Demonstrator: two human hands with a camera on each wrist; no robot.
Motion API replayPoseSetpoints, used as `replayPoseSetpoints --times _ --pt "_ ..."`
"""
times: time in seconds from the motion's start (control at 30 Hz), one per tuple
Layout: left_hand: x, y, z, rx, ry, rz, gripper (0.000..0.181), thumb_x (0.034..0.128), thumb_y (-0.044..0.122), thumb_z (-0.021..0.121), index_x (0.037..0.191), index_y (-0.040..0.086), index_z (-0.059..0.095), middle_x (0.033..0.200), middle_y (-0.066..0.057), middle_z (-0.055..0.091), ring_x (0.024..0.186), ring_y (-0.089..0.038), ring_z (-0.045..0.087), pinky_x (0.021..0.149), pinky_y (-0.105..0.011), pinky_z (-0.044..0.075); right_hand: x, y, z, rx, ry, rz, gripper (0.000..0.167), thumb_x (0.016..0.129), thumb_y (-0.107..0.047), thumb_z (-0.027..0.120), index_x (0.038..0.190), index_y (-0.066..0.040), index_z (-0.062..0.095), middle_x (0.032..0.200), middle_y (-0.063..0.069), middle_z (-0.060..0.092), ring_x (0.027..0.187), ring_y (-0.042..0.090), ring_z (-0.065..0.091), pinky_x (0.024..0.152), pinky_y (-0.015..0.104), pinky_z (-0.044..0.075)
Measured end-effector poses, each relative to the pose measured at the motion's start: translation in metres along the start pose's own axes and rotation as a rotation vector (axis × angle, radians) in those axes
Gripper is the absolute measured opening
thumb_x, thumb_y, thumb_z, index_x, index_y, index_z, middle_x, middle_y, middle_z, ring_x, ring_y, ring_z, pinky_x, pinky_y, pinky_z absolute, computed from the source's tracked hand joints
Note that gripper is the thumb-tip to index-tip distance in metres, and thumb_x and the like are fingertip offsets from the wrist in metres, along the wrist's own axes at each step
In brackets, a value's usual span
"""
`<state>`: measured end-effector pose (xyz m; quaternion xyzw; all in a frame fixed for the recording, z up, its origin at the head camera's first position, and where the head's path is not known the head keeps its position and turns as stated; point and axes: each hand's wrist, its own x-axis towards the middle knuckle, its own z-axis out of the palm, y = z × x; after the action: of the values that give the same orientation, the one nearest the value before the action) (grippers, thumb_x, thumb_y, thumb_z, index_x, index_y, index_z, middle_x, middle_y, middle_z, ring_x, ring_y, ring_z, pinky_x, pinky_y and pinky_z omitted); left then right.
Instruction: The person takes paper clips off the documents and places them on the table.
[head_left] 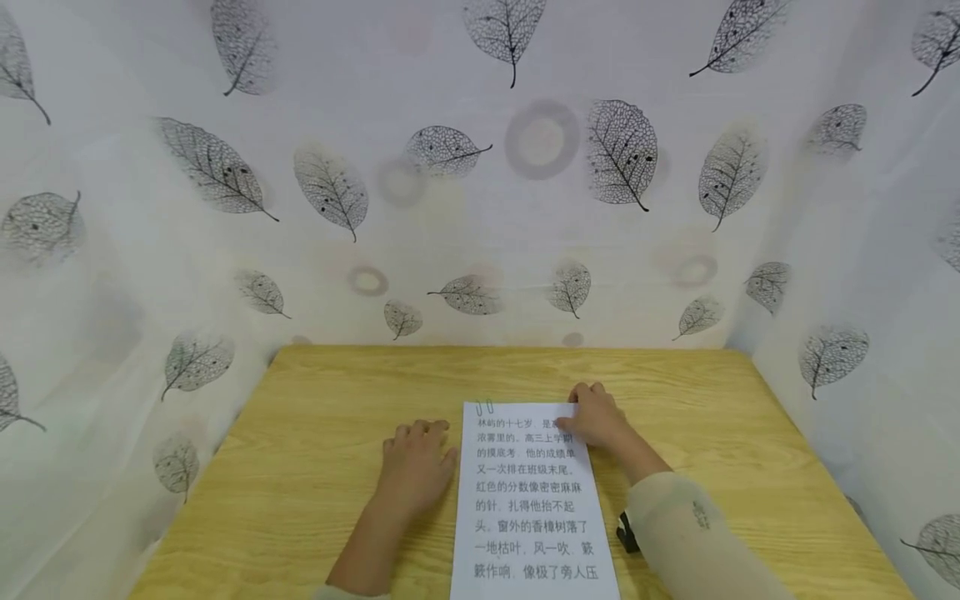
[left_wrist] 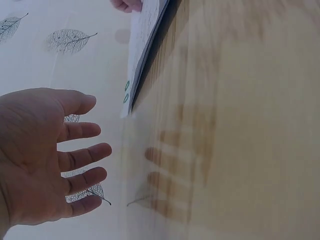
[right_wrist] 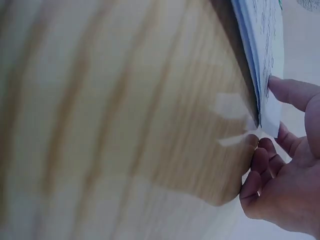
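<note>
A stack of white printed paper (head_left: 528, 508) lies on the wooden table, with two green paper clips (head_left: 484, 407) at its top left corner. My right hand (head_left: 597, 417) pinches the top right corner; in the right wrist view the thumb of that hand (right_wrist: 295, 185) is on the printed face of the paper (right_wrist: 267, 60) and the fingers are behind its edge. Left of the stack, my left hand (head_left: 417, 471) holds nothing, its fingers spread and slightly bent. The left wrist view shows this hand (left_wrist: 50, 155) apart from the paper (left_wrist: 142, 45).
A small black object (head_left: 627, 533) lies right of the paper, partly hidden by my right sleeve (head_left: 693, 533). Behind and beside the wooden table (head_left: 337, 383) hangs a white curtain (head_left: 480, 225) with a leaf print.
</note>
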<state>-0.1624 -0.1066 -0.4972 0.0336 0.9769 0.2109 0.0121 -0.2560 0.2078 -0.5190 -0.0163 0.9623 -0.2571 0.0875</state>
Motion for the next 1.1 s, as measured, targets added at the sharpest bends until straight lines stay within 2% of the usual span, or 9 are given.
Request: replayPoseSetpoints --times 0.2,0.27,0.4,0.47,0.63,0.77,0.93,1.03,1.1 --pt "0.002 0.005 0.002 -0.039 -0.017 0.011 0.050 0.1066 0.039 0.065 0.150 0.016 0.062 0.151 -0.016 0.063 0.141 -0.042 0.055 0.116 -0.067 0.042 -0.009 -0.012 -0.007 0.102 -0.014 0.047 0.046 0.098 -0.022 0.078 0.129 0.001 0.054 0.110 0.019 0.067 0.092 0.028 0.063 0.082 0.041 0.055" --pt "0.003 0.005 0.002 -0.051 -0.021 0.016 0.053 0.1070 0.040 0.065 0.154 0.017 0.059 0.152 -0.015 0.062 0.143 -0.042 0.054 0.118 -0.066 0.041 -0.011 -0.014 -0.013 0.155 -0.028 0.052 0.042 0.102 -0.019 0.072 0.134 0.003 0.055 0.117 0.023 0.070 0.096 0.031 0.066 0.086 0.045 0.056" --pt "0.007 0.001 0.003 -0.065 -0.020 0.033 0.060 0.1064 0.040 0.065 0.160 0.019 0.050 0.155 -0.016 0.060 0.145 -0.043 0.053 0.120 -0.067 0.039 -0.010 -0.009 -0.021 0.238 -0.045 0.041 0.038 0.107 -0.014 0.061 0.140 0.004 0.061 0.135 0.026 0.068 0.115 0.036 0.067 0.103 0.053 0.054" --pt "0.009 -0.002 0.003 -0.073 -0.022 0.040 0.063 0.1058 0.039 0.066 0.162 0.020 0.047 0.156 -0.017 0.060 0.145 -0.045 0.054 0.119 -0.068 0.039 -0.008 -0.004 -0.021 0.290 -0.065 0.034 0.037 0.108 -0.011 0.059 0.140 0.004 0.063 0.134 0.026 0.068 0.114 0.035 0.068 0.099 0.050 0.057" --pt "0.013 -0.005 0.001 -0.119 -0.038 0.049 0.065 0.1057 0.037 0.067 0.164 0.019 0.045 0.153 -0.014 0.063 0.141 -0.043 0.056 0.118 -0.068 0.039 -0.004 0.008 -0.018 0.372 -0.079 0.030 0.032 0.108 -0.010 0.059 0.136 0.004 0.066 0.125 0.022 0.071 0.100 0.027 0.067 0.079 0.032 0.056" --pt "0.018 -0.005 -0.001 -0.146 -0.041 0.053 0.064 0.1067 0.036 0.066 0.164 0.018 0.044 0.151 -0.011 0.064 0.140 -0.041 0.058 0.118 -0.066 0.041 -0.004 0.011 -0.016 0.368 -0.053 0.029 0.028 0.108 -0.012 0.058 0.132 0.000 0.068 0.125 0.019 0.073 0.106 0.026 0.067 0.089 0.035 0.053" --pt "0.023 -0.004 -0.002 -0.176 -0.036 0.040 0.061 0.1073 0.036 0.065 0.163 0.019 0.046 0.166 -0.014 0.049 0.151 -0.044 0.049 0.123 -0.068 0.037 -0.005 0.014 -0.015 0.365 -0.035 0.018 0.026 0.108 -0.012 0.058 0.129 -0.001 0.069 0.124 0.018 0.074 0.113 0.030 0.066 0.103 0.049 0.051" --pt "0.027 -0.003 -0.004 -0.226 -0.036 0.026 0.058 0.1076 0.036 0.065 0.161 0.020 0.048 0.173 -0.013 0.036 0.156 -0.045 0.043 0.124 -0.071 0.036 -0.006 0.016 -0.014 0.372 -0.039 0.016 0.025 0.107 -0.012 0.059 0.127 0.000 0.069 0.124 0.019 0.074 0.114 0.031 0.066 0.105 0.051 0.050" --pt "0.031 -0.003 -0.004 -0.285 -0.046 0.020 0.057 0.1083 0.034 0.064 0.161 0.020 0.048 0.174 -0.012 0.034 0.157 -0.044 0.043 0.124 -0.070 0.038 -0.007 0.017 -0.013 0.386 -0.042 0.020 0.025 0.107 -0.012 0.059 0.126 0.000 0.069 0.123 0.019 0.074 0.114 0.030 0.066 0.104 0.049 0.051"
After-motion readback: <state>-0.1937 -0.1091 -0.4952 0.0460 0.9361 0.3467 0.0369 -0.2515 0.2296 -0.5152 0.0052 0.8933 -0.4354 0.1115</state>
